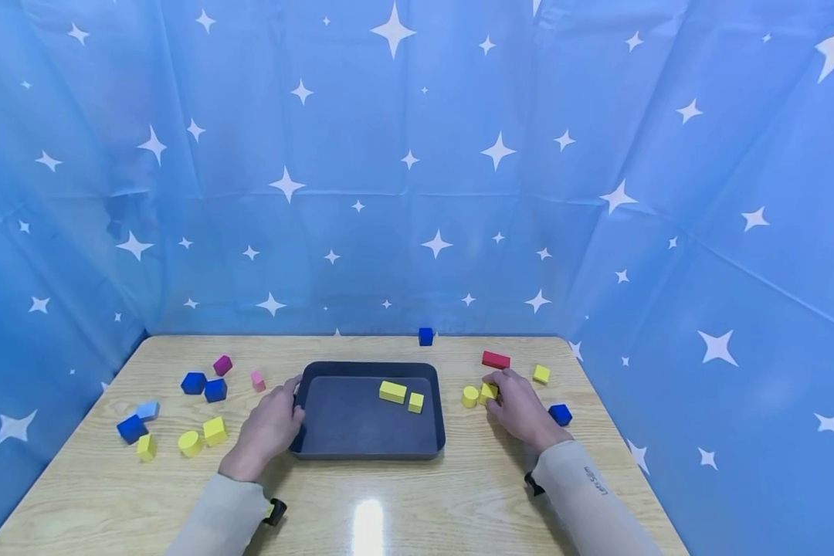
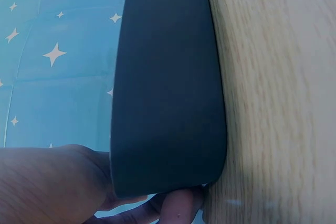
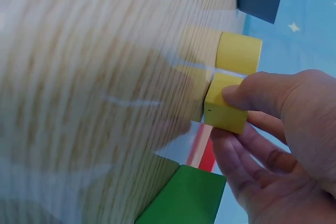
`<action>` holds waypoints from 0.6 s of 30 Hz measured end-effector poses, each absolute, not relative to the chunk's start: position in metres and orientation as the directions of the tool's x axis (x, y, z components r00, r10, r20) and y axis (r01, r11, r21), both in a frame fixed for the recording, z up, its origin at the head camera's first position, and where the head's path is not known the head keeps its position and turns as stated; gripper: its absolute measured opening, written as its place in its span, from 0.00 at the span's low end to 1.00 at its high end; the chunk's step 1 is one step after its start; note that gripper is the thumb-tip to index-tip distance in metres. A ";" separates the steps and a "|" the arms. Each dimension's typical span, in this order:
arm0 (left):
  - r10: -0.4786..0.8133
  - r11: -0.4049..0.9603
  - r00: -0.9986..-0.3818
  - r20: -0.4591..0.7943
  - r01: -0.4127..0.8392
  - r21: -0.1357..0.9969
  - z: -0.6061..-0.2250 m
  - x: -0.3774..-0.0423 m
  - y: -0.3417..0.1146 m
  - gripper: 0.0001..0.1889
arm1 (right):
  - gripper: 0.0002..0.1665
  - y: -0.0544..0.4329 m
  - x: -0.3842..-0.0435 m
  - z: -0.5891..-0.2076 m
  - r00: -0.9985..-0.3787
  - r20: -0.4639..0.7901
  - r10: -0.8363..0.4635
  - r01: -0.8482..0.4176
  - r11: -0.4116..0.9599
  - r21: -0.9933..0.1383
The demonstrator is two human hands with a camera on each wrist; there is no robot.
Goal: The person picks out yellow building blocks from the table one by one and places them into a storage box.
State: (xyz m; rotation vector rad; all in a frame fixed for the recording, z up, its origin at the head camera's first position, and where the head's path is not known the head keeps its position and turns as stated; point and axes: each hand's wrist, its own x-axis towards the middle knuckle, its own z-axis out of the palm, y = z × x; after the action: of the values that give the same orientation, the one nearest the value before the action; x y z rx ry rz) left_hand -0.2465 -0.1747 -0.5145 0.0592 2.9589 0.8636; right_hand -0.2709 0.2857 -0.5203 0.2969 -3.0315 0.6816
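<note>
"What's on the left?"

"Smooth, hard-edged loose blocks [image 1: 194,383] in blues, yellow, pink and magenta, on a wood-grain table [image 1: 320,502]. Then the left hand [image 1: 267,425], fingers clamped on the tray's left end."

"And the tray [image 1: 368,455] itself?"

"Dark, shallow, rectangular, with rounded corners. Towards its right side lie a yellow oblong block [image 1: 392,391] and a small yellow piece [image 1: 415,402]."

"Right of that?"

"A yellow cylinder [image 1: 469,397] standing upright, then just beside it a yellow cube [image 3: 224,118], flat-faced, with a tiny dark fleck. The right hand [image 1: 521,409] pinches that cube between thumb and fingers; I can't tell whether it touches the table. Behind the hand lies a red oblong block [image 1: 496,360]."
</note>
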 end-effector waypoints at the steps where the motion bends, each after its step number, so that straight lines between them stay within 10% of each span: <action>1: 0.053 0.842 -0.998 -0.045 0.021 0.538 -0.515 -0.246 -0.175 0.35 | 0.26 0.286 -0.271 -0.520 -0.982 0.061 -0.177 -0.187 0.886 -0.424; 18: 0.061 0.841 -0.998 -0.026 0.037 0.540 -0.515 -0.246 -0.175 0.34 | 0.27 0.285 -0.267 -0.502 -0.966 0.141 -0.215 -0.257 0.841 -0.477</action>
State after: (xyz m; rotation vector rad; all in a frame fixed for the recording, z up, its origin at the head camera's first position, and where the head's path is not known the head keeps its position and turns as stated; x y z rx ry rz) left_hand -0.2455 -0.1748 -0.5150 0.0791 2.9730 0.8716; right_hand -0.2670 0.2851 -0.5017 0.3768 -2.9355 0.7775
